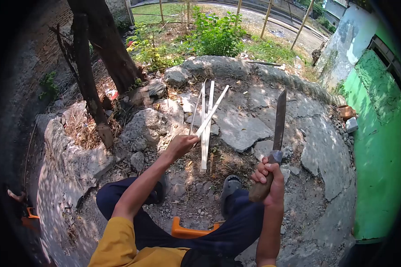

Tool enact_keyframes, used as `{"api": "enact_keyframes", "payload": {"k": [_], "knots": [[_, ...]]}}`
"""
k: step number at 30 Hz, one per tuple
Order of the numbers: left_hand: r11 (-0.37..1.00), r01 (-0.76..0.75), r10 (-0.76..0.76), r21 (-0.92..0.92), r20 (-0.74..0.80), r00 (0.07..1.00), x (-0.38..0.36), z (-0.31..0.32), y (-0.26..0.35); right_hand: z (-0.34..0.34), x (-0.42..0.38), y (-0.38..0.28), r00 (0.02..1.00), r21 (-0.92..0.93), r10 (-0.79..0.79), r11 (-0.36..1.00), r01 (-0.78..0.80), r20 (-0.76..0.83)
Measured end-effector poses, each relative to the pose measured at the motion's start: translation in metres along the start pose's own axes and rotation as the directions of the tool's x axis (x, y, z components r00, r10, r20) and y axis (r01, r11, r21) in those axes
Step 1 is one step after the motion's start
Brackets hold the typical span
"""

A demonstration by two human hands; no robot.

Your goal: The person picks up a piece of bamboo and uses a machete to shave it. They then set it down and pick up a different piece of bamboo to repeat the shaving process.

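My right hand (272, 180) is wrapped round the wooden handle of a large knife (280, 120), whose long dark blade points up and away. At the centre, my left hand (183, 146) is closed on the near end of a pale wooden strip (214, 110) that slants up to the right. Two more pale strips (204, 153) lie beside and under it on the broken ground, roughly lengthwise. A thin darker strip (196, 108) runs up from near my left hand.
An orange stool (191, 231) shows between my legs. Broken concrete slabs (243, 131) and rubble surround my feet. Tree trunks (113, 58) rise at the upper left, a green wall (374, 155) stands at right, and a low concrete edge (223, 66) curves ahead before plants.
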State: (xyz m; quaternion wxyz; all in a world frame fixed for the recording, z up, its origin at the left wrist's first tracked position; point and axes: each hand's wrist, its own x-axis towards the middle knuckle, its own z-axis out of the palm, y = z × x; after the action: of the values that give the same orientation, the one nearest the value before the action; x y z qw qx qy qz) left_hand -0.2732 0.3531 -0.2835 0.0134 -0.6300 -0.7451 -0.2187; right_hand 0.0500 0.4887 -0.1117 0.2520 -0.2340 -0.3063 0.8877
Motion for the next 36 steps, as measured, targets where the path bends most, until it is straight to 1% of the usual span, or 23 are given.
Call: {"api": "enact_keyframes", "payload": {"k": [2,4,6,7,10,11,12,14,16,17,18,19,20,21,22,23,25,27,29,31,33,35,36], "knots": [[0.997,0.023,-0.021,0.068,-0.033,0.999,-0.035,0.034,0.003,-0.003,0.001,-0.001,1.0,0.048,-0.018,0.999,0.018,-0.018],[0.986,-0.015,0.025,0.165,-0.055,0.998,-0.06,0.056,0.007,-0.005,0.002,0.0,1.0,0.075,-0.009,0.997,0.011,-0.025],[0.993,0.076,-0.072,0.091,-0.044,0.996,-0.073,0.081,0.008,-0.008,0.003,-0.001,0.999,0.064,-0.033,0.997,0.035,-0.034],[0.993,0.076,-0.072,0.092,-0.047,0.996,-0.068,0.08,0.012,-0.01,0.003,-0.002,0.999,0.068,-0.031,0.997,0.033,-0.031],[0.975,0.087,-0.14,-0.204,-0.266,0.954,-0.038,0.059,0.04,-0.009,-0.001,-0.003,0.997,0.024,-0.052,0.998,0.053,-0.065],[0.944,0.096,-0.198,-0.316,-0.305,0.931,-0.02,0.042,0.047,-0.01,-0.001,-0.002,0.997,0.025,-0.042,0.999,0.043,-0.07],[0.932,0.059,-0.213,-0.357,-0.409,0.887,-0.001,0.02,0.055,-0.012,-0.001,-0.003,0.996,-0.016,-0.067,0.998,0.067,-0.057],[0.893,0.033,-0.291,-0.448,-0.52,0.803,0.034,-0.027,0.064,-0.012,-0.003,-0.002,0.996,-0.06,-0.083,0.995,0.081,-0.038],[0.833,0.032,-0.406,-0.552,-0.571,0.713,0.063,-0.073,0.063,-0.008,-0.008,-0.003,0.985,-0.21,-0.166,0.966,0.152,-0.049],[0.808,-0.009,-0.431,-0.589,-0.602,0.672,0.073,-0.097,0.062,-0.003,-0.011,-0.004,0.986,-0.208,-0.158,0.967,0.146,-0.043],[0.731,-0.145,-0.452,-0.667,-0.633,0.629,0.081,-0.121,0.067,0.003,-0.014,-0.004,0.98,-0.303,-0.199,0.935,0.184,-0.019],[0.645,-0.239,-0.466,-0.726,-0.621,0.63,0.085,-0.142,0.062,0.007,-0.017,-0.004,0.971,-0.394,-0.24,0.892,0.224,0.008],[0.686,-0.253,-0.419,-0.683,-0.653,0.631,0.086,-0.174,0.067,0.009,-0.018,-0.004,0.971,-0.39,-0.239,0.893,0.224,0.011],[0.745,-0.323,-0.34,-0.583,-0.749,0.568,0.091,-0.201,0.066,0.011,-0.019,-0.003,0.967,-0.426,-0.251,0.87,0.249,0.053],[0.709,-0.39,-0.322,-0.588,-0.761,0.563,0.095,-0.229,0.063,0.013,-0.021,-0.002,0.961,-0.46,-0.261,0.844,0.275,0.094],[0.582,-0.485,-0.32,-0.653,-0.732,0.602,0.094,-0.262,0.077,0.013,-0.021,-0.002,0.961,-0.47,-0.259,0.839,0.274,0.099],[0.596,-0.611,-0.207,-0.522,-0.834,0.511,0.093,-0.317,0.073,0.015,-0.021,0.0,0.963,-0.461,-0.241,0.846,0.268,0.118],[0.508,-0.727,-0.092,-0.461,-0.869,0.487,0.081,-0.377,0.089,0.016,-0.019,0.002,0.964,-0.456,-0.226,0.85,0.264,0.138],[0.296,-0.803,-0.072,-0.518,-0.85,0.522,0.052,-0.423,0.112,0.015,-0.017,0.002,0.969,-0.398,-0.217,0.884,0.246,0.117],[0.442,-0.778,-0.117,-0.445,-0.889,0.442,0.019,-0.448,0.155,0.015,-0.017,0.001,0.97,-0.369,-0.214,0.898,0.24,0.112],[0.479,-0.754,-0.043,-0.449,-0.87,0.49,-0.028,-0.478,0.161,0.014,-0.017,-0.001,0.972,-0.339,-0.212,0.911,0.234,0.103],[0.555,-0.666,-0.144,-0.499,-0.846,0.514,-0.092,-0.52,0.15,0.012,-0.018,-0.003,0.973,-0.333,-0.219,0.914,0.232,0.078],[0.551,-0.682,-0.036,-0.482,-0.83,0.557,-0.111,-0.533,0.161,0.01,-0.018,-0.003,0.972,-0.331,-0.22,0.914,0.233,0.078]]}}
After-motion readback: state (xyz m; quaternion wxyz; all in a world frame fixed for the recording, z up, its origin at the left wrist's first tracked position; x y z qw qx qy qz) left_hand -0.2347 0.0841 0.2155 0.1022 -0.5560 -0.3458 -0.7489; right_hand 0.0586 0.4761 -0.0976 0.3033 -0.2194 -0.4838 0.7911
